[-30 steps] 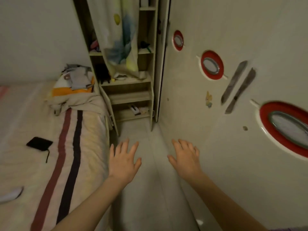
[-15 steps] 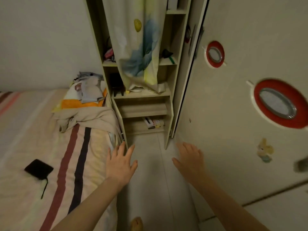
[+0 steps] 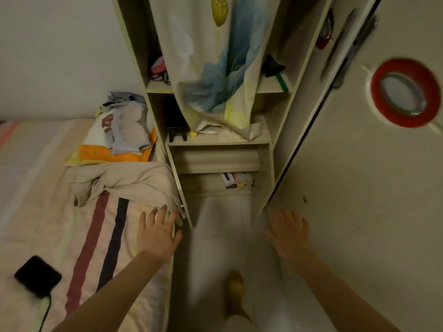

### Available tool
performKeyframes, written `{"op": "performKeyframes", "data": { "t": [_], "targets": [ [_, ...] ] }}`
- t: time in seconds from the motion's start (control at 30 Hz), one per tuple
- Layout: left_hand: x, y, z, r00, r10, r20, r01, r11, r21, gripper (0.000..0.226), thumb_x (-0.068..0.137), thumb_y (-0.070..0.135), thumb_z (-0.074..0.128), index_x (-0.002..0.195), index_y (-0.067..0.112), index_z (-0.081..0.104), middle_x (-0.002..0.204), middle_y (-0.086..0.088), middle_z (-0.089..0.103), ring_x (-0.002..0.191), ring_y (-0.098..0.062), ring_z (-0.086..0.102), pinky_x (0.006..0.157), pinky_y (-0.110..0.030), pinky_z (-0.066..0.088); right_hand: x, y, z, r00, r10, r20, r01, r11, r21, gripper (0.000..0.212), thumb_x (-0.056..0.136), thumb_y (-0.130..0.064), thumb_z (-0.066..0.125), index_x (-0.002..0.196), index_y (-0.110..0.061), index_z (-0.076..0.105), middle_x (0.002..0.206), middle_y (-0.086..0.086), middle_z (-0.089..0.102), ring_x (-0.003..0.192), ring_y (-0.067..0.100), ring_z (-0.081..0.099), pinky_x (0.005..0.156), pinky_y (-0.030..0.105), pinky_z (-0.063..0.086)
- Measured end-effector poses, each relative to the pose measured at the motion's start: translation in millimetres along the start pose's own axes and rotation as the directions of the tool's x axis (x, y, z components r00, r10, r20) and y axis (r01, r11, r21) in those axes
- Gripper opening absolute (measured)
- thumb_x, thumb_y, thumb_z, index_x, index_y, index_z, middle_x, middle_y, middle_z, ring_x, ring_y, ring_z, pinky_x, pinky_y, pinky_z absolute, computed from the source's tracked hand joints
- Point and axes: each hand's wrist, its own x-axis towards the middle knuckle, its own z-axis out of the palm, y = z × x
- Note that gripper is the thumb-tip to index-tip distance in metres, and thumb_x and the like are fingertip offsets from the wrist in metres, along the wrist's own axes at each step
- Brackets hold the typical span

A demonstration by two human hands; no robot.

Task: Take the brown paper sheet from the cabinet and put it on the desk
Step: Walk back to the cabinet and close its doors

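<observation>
We look down at our two bare hands held out flat with fingers spread, holding nothing: the left hand (image 3: 158, 232) over the edge of a striped bed (image 3: 48, 200), the right hand (image 3: 288, 232) close to a pale wardrobe door (image 3: 359, 188) bearing a red-ringed oval (image 3: 402, 92). Ahead between them stands an open shelf cabinet (image 3: 271, 164), a printed cloth (image 3: 215, 68) hanging over its upper shelves and small cards (image 3: 236, 180) lying on its lowest one. A black pouch (image 3: 37, 276) lies on the bed, and a pile of clothes (image 3: 127, 130) rests at its far end.

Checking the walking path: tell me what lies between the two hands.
Head view: between left hand and right hand, only bare pale floor, blurred.
</observation>
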Motion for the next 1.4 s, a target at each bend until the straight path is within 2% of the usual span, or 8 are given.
{"op": "performKeyframes", "data": {
  "t": [0.17,0.3,0.43,0.8,1.0,1.1,1.23,1.4],
  "targets": [
    [86,-9,11,0.992,-0.083,0.097,0.085,0.996,-0.016,0.063,0.092,0.055,0.018,0.146,0.028,0.000,0.158,-0.006,0.003,0.144,-0.028,0.004,0.115,-0.047,-0.001,108,6,1,0.995,-0.029,0.090,0.034,0.998,-0.055,0.054,0.091,-0.042,0.044,0.138,-0.019,0.031,0.141,0.005,0.040,0.129,0.026,0.036,0.106,0.041,0.028],
    [145,-16,23,0.975,-0.118,0.189,0.121,0.993,-0.005,0.063,0.092,0.055,0.020,0.146,0.027,0.001,0.158,-0.006,0.002,0.144,-0.028,0.004,0.115,-0.046,0.001,181,11,-1,0.995,-0.044,0.090,0.051,0.996,-0.076,0.049,0.093,-0.035,0.043,0.137,-0.017,0.032,0.138,0.005,0.043,0.124,0.026,0.041,0.101,0.036,0.032],
    [194,-27,37,0.963,-0.150,0.224,0.149,0.989,0.021,0.063,0.093,0.053,0.022,0.146,0.027,0.002,0.158,-0.006,0.003,0.144,-0.028,0.004,0.116,-0.046,0.002,240,15,10,0.986,-0.031,0.162,0.053,0.990,-0.134,0.054,0.094,-0.037,0.040,0.142,-0.018,0.022,0.142,0.007,0.039,0.124,0.027,0.040,0.102,0.037,0.031],
    [314,-49,95,0.951,-0.152,0.269,0.160,0.987,-0.008,0.068,0.089,0.055,0.032,0.146,0.024,0.011,0.157,-0.009,0.014,0.143,-0.030,0.015,0.115,-0.048,0.007,333,17,84,0.962,0.089,0.258,-0.038,0.980,-0.197,0.065,0.092,-0.041,0.042,0.145,-0.018,0.012,0.151,0.010,0.027,0.133,0.030,0.032,0.105,0.043,0.030],
    [345,-48,136,0.902,-0.276,0.333,0.336,0.931,-0.139,0.070,0.089,0.053,0.037,0.145,0.015,0.018,0.155,-0.009,0.020,0.141,-0.030,0.019,0.115,-0.049,0.008,357,39,121,0.900,0.335,0.279,-0.331,0.942,-0.060,0.077,0.089,-0.035,0.051,0.145,-0.010,0.006,0.150,0.016,0.024,0.125,0.036,0.039,0.096,0.048,0.039],
    [347,-42,145,0.902,-0.287,0.323,0.376,0.889,-0.260,0.064,0.091,0.043,0.041,0.145,0.014,0.021,0.154,-0.009,0.025,0.140,-0.031,0.022,0.114,-0.049,0.011,357,50,135,0.910,0.323,0.259,-0.348,0.936,0.053,0.070,0.089,-0.022,0.054,0.145,-0.012,0.015,0.148,0.015,0.031,0.117,0.036,0.050,0.090,0.052,0.047],
    [344,-35,149,0.930,-0.226,0.288,0.313,0.899,-0.306,0.063,0.092,0.042,0.038,0.146,0.017,0.016,0.157,-0.007,0.010,0.141,-0.032,0.018,0.114,-0.049,0.013,355,57,145,0.941,0.298,0.162,-0.320,0.938,0.134,0.062,0.086,-0.006,0.055,0.141,-0.011,0.028,0.141,0.015,0.040,0.096,0.035,0.062,0.073,0.049,0.056],
    [367,-13,148,0.973,-0.034,0.227,0.112,0.935,-0.337,0.072,0.082,0.049,0.030,0.145,0.014,0.019,0.157,-0.007,0.010,0.141,-0.032,0.019,0.112,-0.050,0.015,352,52,153,0.953,0.283,0.112,-0.302,0.923,0.238,0.059,0.084,0.000,0.056,0.138,-0.007,0.034,0.136,0.017,0.045,0.092,0.037,0.063,0.072,0.045,0.056]
  ]
}}
